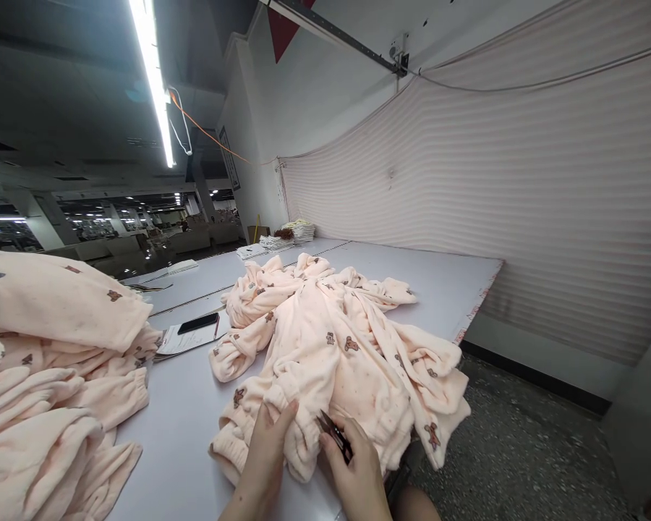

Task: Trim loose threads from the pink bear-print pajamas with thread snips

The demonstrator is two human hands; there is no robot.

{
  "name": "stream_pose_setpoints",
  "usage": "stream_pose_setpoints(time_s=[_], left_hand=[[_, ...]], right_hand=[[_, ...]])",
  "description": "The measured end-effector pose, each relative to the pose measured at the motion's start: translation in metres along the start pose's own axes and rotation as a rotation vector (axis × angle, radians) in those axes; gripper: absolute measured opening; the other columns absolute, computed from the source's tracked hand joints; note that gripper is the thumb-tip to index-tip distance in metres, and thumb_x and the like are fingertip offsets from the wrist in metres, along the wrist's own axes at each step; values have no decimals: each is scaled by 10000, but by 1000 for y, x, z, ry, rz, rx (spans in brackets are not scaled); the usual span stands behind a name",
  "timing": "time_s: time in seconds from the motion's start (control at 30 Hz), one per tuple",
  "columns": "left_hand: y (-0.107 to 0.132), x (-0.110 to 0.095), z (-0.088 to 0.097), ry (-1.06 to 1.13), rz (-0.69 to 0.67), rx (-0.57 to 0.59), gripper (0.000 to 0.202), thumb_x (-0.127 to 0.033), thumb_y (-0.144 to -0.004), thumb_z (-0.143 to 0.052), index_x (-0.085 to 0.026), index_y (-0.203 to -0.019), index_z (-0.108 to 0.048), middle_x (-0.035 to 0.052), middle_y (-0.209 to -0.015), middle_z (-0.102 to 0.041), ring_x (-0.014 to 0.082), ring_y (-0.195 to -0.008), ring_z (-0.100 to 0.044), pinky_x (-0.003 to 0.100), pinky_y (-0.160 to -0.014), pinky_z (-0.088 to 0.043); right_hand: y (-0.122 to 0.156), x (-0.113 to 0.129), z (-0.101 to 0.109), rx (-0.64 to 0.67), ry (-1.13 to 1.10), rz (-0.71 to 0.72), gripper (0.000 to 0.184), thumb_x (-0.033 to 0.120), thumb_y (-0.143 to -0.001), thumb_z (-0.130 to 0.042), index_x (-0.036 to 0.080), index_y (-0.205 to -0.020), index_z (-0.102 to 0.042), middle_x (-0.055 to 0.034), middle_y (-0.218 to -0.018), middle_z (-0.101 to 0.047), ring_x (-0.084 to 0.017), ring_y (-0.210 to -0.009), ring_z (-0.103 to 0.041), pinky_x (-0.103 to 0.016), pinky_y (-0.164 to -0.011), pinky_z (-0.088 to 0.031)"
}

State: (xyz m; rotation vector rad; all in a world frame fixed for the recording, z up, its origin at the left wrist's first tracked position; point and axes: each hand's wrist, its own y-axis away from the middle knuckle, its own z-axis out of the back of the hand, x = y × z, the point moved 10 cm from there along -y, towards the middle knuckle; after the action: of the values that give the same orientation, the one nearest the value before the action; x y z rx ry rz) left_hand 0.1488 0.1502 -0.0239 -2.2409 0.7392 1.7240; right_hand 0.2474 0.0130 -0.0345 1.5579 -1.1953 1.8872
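A pale peach fleece garment point(309, 347) with brown bear prints lies spread and rumpled at the table's near side. My left hand point(268, 441) pinches its gathered edge, thumb and fingers closed on the cloth. In my right hand point(352, 463) is a pair of dark thread snips point(333, 436), blades pointing up and left at the fabric by my left hand. I cannot tell whether the blades touch the cloth. More of the same fleece point(434, 369) bunches behind and to the right, its edge hanging over the table's side.
A heap of matching fleece garments point(59, 391) fills the left. Between the piles, a black phone point(198, 323) rests on papers point(173, 340). Folded cloth stacks point(302, 230) stand at the white table's point(428, 264) far end. A striped sheet point(493, 181) hangs along the wall.
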Motion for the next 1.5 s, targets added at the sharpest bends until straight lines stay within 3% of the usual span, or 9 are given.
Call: stream_pose_setpoints(time_s=[0.13, 0.27, 0.87, 1.1, 1.2, 1.33, 1.37, 1.43, 1.5], left_hand=[[9, 2, -12, 90, 49, 76, 546, -302, -680, -750, -235, -1169, -517, 74, -1147, -673, 245, -1055, -637, 329, -829, -527], [11, 1, -14, 129, 45, 83, 661, -286, -645, -781, -227, -1234, -487, 84, -1147, -676, 256, -1002, -663, 323, -789, -539], [13, 10, -23, 149, 76, 182, 538, -252, -773, -691, -259, -1258, -460, 50, -1176, -660, 200, -1015, -650, 286, -826, -527], [13, 10, -24, 64, 80, 192, 459, -289, -797, -644, -245, -1216, -459, 71, -1206, -618, 238, -1128, -582, 358, -912, -492], [0, -8, 11, -253, -25, 8, 443, -362, -795, -605, -190, -1186, -488, 137, -1205, -602, 320, -1166, -541, 471, -968, -435], [2, -50, 56, -646, -321, -383, 652, -374, -730, -648, -149, -1295, -413, 211, -1417, -356, 396, -1365, -222, 568, -1109, -126], [11, -58, 47, -701, -479, -384, 624, -341, -719, -662, -165, -1279, -451, 191, -1417, -363, 383, -1370, -209, 543, -1124, -87], [39, -58, 1, -772, -830, -198, 383, -256, -728, -652, -215, -1108, -625, 145, -1248, -556, 353, -1263, -399, 484, -1116, -182], [66, -24, -63, -732, -928, 252, 229, -180, -790, -561, -272, -923, -722, 112, -974, -694, 304, -1010, -589, 430, -1005, -357]], right_hand=[[6, 17, 8, -72, 350, 232, 253, 297, -860, -515, 251, -1069, -651, -57, -980, -685, -220, -884, -650, -298, -763, -499], [7, 20, 5, -20, 410, 283, 261, 281, -880, -495, 251, -1104, -625, -52, -1004, -685, -211, -912, -650, -287, -766, -505], [0, 30, 11, -32, 449, 248, 233, 314, -873, -497, 257, -1022, -667, -44, -928, -711, -213, -835, -669, -276, -705, -495], [-2, 31, 9, -60, 380, 190, 215, 334, -874, -502, 258, -968, -680, -34, -908, -708, -201, -824, -666, -253, -695, -488], [2, 17, 38, -132, 300, 141, 211, 367, -869, -509, 246, -938, -668, -42, -876, -692, -198, -825, -652, -249, -702, -487], [16, -42, 131, -467, 149, -122, 261, 400, -700, -701, 217, -876, -641, -53, -866, -670, -225, -853, -622, -282, -750, -489], [19, -55, 150, -530, 131, -169, 267, 398, -677, -709, 211, -847, -625, -58, -843, -671, -230, -828, -625, -290, -712, -501], [16, -73, 167, -560, 77, -210, 259, 388, -661, -699, 200, -818, -614, -62, -811, -690, -235, -799, -650, -303, -673, -523], [5, -78, 162, -496, 12, -199, 291, 398, -678, -665, 180, -867, -630, -65, -838, -714, -232, -817, -674, -314, -689, -541]])
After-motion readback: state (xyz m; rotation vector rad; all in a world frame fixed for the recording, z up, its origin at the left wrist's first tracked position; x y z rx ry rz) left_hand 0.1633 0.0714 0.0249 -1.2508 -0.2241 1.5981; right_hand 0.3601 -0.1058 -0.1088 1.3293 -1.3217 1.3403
